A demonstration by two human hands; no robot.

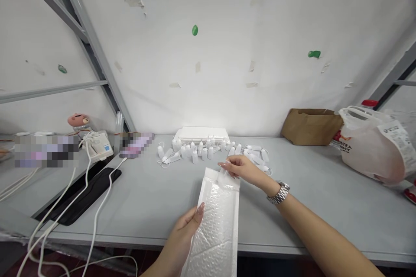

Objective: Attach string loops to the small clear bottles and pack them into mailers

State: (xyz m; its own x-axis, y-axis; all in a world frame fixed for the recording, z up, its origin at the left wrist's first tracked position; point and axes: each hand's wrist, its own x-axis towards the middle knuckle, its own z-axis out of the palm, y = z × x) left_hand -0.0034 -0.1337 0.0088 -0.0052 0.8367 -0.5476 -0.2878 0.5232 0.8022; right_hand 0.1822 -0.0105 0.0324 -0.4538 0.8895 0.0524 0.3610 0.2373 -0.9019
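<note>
A white padded bubble mailer (217, 220) slants up from the table's front edge. My left hand (186, 230) grips its left side, with the thumb pressed on the front. At the mailer's top, my right hand (238, 168) pinches a small translucent strip (222, 176); whether that strip is still attached cannot be made out. Just beyond the mailer stand several small white bottle-like pieces (195, 156), some with thin loops. More white pieces (256, 156) lie on their sides behind my right hand.
A stack of white sheets or flat packs (202, 133) rests against the wall. On the right are a brown paper bag (310, 126) and a white plastic bag (370, 143). To the left lie a black flat case (87, 194), white cables (103, 203) and a white power strip (99, 146).
</note>
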